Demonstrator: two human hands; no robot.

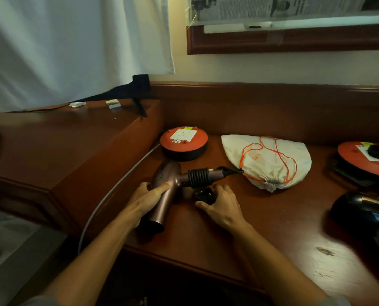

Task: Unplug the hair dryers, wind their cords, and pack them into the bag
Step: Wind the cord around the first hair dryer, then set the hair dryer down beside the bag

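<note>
A bronze-purple hair dryer (165, 184) lies on the wooden desk (261, 228), its black cord (198, 177) coiled around the handle. My left hand (145, 200) grips the dryer's barrel. My right hand (220, 203) is closed on the black plug (204, 193) at the cord's end, just below the handle. A white drawstring bag (268, 160) with orange strings lies to the right, beyond the handle tip, its mouth cinched. A second, black hair dryer (365, 215) lies at the right edge, partly cut off.
An orange cord reel (184, 142) with a white socket plate stands behind the dryer; a grey cable (115, 186) runs from it over the desk edge. Another orange reel (365, 157) with a black plug in it sits far right. A raised cabinet top (73, 138) borders the left.
</note>
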